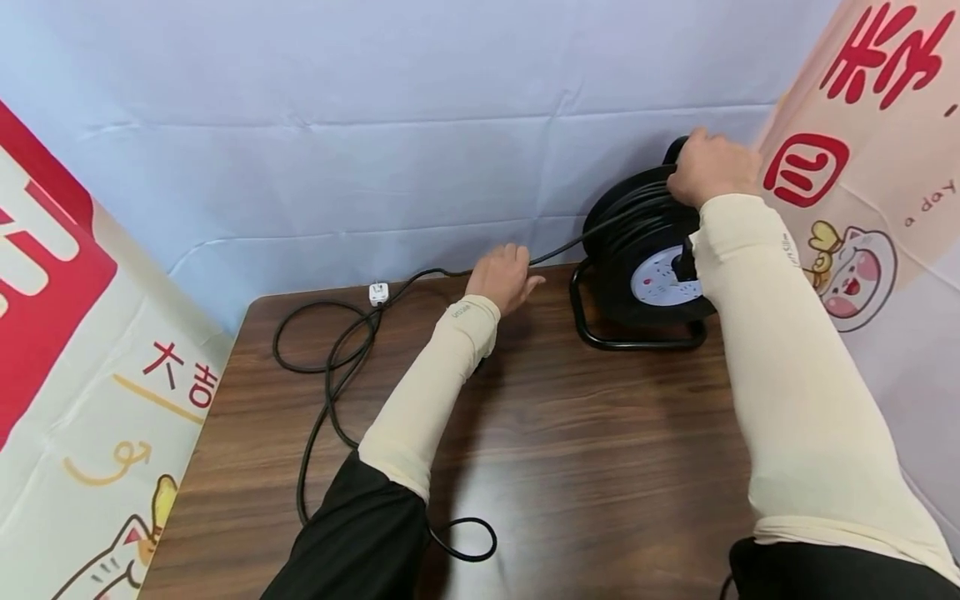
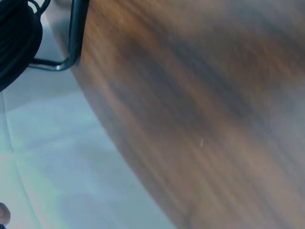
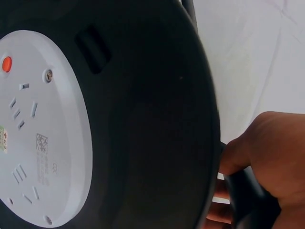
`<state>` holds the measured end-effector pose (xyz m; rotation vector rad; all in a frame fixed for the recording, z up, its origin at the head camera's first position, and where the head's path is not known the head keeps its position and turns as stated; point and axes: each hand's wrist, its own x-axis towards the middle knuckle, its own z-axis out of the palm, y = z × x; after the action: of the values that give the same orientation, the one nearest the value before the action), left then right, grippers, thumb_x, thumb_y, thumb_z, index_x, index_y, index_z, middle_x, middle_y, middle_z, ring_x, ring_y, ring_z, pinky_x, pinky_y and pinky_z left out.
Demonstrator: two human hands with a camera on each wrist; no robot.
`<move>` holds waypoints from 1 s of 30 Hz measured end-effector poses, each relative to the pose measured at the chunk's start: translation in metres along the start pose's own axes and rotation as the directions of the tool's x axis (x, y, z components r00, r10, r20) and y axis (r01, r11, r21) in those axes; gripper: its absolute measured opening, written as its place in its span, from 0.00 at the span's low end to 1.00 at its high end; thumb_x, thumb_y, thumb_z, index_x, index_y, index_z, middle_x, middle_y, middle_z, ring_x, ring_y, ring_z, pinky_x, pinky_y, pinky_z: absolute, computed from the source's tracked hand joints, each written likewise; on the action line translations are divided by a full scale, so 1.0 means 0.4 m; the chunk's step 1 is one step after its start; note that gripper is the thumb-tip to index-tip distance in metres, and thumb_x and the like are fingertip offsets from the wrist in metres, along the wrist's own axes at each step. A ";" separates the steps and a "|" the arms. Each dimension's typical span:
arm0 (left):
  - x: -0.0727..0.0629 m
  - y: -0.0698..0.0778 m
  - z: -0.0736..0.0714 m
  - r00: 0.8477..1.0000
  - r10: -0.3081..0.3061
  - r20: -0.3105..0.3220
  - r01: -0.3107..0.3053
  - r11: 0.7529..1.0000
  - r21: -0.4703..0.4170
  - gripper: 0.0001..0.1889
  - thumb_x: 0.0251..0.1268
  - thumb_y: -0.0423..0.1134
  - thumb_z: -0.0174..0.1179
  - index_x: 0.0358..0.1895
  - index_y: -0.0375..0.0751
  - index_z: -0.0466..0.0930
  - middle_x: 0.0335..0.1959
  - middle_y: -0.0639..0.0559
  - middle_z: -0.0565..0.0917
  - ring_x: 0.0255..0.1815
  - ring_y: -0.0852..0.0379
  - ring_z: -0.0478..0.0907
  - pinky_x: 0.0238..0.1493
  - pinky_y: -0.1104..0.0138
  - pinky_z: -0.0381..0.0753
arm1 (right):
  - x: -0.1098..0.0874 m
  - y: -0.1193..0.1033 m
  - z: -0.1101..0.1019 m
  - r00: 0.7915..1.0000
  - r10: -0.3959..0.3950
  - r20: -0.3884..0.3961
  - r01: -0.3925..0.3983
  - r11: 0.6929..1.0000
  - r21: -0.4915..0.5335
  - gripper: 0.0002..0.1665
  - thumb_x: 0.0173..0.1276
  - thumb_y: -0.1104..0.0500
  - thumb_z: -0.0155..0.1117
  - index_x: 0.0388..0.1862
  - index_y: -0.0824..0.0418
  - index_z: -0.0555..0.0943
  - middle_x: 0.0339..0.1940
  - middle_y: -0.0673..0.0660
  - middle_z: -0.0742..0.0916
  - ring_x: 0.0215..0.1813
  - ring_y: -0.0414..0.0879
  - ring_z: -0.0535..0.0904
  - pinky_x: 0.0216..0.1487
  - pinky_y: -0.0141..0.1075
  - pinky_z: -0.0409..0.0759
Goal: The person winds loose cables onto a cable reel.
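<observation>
A black cable reel (image 1: pixel 641 242) stands on its tubular frame at the back right of the table, with a white socket plate (image 3: pixel 52 129) on its face. My right hand (image 1: pixel 716 167) grips the black handle (image 3: pixel 252 202) at the reel's top, fingers wrapped around it. My left hand (image 1: pixel 501 277) holds the black cable (image 1: pixel 564 248) left of the reel, where it runs taut from the drum. Only a fingertip (image 2: pixel 4 213) of that hand shows in the left wrist view. Past the hand, loose cable lies in loops on the table's left side.
A white plug (image 1: pixel 378 293) lies near the back left edge of the wooden table (image 1: pixel 600 433). A small loop of cable (image 1: pixel 472 557) lies near the front, below the left sleeve. Pale cloth (image 1: pixel 337 183) hangs behind, with printed banners (image 1: pixel 862 167) at the sides.
</observation>
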<state>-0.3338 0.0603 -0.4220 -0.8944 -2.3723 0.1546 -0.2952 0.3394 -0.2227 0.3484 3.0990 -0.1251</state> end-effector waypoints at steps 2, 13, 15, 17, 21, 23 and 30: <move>0.004 -0.017 -0.012 0.999 0.025 -0.043 -0.023 0.999 0.036 0.28 0.75 0.66 0.48 0.34 0.42 0.70 0.28 0.50 0.76 0.26 0.55 0.77 0.29 0.66 0.79 | 0.002 0.006 0.001 1.000 0.000 0.003 0.000 1.000 -0.002 0.38 0.74 0.55 0.45 0.70 0.82 0.54 0.64 0.84 0.69 0.62 0.82 0.66 0.60 0.71 0.65; 0.001 -0.110 -0.047 0.996 0.061 -0.065 -0.058 0.997 0.059 0.31 0.76 0.67 0.46 0.38 0.38 0.72 0.29 0.48 0.75 0.29 0.52 0.77 0.31 0.63 0.79 | 0.001 0.023 0.006 1.000 0.014 0.006 -0.014 1.000 0.006 0.36 0.74 0.55 0.45 0.67 0.83 0.56 0.62 0.85 0.70 0.61 0.82 0.67 0.59 0.71 0.65; -0.003 -0.124 -0.053 0.999 0.012 -0.033 -0.012 1.000 0.014 0.32 0.75 0.68 0.45 0.38 0.38 0.72 0.28 0.48 0.75 0.26 0.52 0.75 0.28 0.63 0.78 | 0.000 0.022 0.004 1.000 0.009 0.005 -0.009 1.000 0.005 0.35 0.75 0.55 0.44 0.67 0.83 0.56 0.61 0.85 0.70 0.60 0.82 0.68 0.58 0.71 0.66; -0.006 -0.136 -0.060 1.000 -0.029 -0.010 0.029 0.999 -0.014 0.32 0.74 0.69 0.45 0.38 0.38 0.73 0.26 0.49 0.74 0.24 0.53 0.74 0.25 0.64 0.77 | -0.001 0.020 0.001 1.000 0.005 0.006 -0.005 1.000 0.006 0.35 0.75 0.55 0.44 0.67 0.83 0.56 0.61 0.85 0.70 0.60 0.82 0.68 0.57 0.71 0.67; -0.010 -0.155 -0.072 0.998 -0.064 -0.011 0.064 0.998 -0.020 0.33 0.74 0.70 0.44 0.37 0.39 0.73 0.25 0.50 0.73 0.22 0.54 0.72 0.21 0.64 0.75 | 0.002 0.020 -0.003 1.000 -0.001 0.005 0.001 1.000 0.010 0.35 0.75 0.55 0.45 0.67 0.83 0.56 0.60 0.85 0.71 0.59 0.83 0.68 0.55 0.71 0.67; -0.010 -0.165 -0.077 0.998 -0.050 -0.030 0.050 0.999 -0.016 0.32 0.75 0.69 0.44 0.36 0.39 0.74 0.25 0.50 0.74 0.22 0.54 0.72 0.22 0.64 0.75 | 0.002 0.018 -0.003 1.000 -0.004 0.006 0.003 1.000 0.011 0.35 0.75 0.55 0.45 0.66 0.83 0.57 0.59 0.85 0.71 0.59 0.83 0.68 0.55 0.71 0.67; -0.014 -0.193 -0.087 0.996 -0.054 -0.071 0.052 0.998 -0.025 0.33 0.73 0.69 0.46 0.33 0.39 0.72 0.23 0.49 0.72 0.22 0.53 0.71 0.23 0.64 0.74 | -0.006 0.008 -0.005 1.000 -0.013 0.012 0.013 1.000 0.012 0.33 0.75 0.55 0.44 0.65 0.83 0.57 0.58 0.85 0.71 0.57 0.81 0.69 0.55 0.71 0.68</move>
<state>-0.3544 -0.0058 -0.3730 -0.8328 -2.3332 0.0736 -0.2920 0.3423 -0.2207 0.3268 3.0903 -0.1462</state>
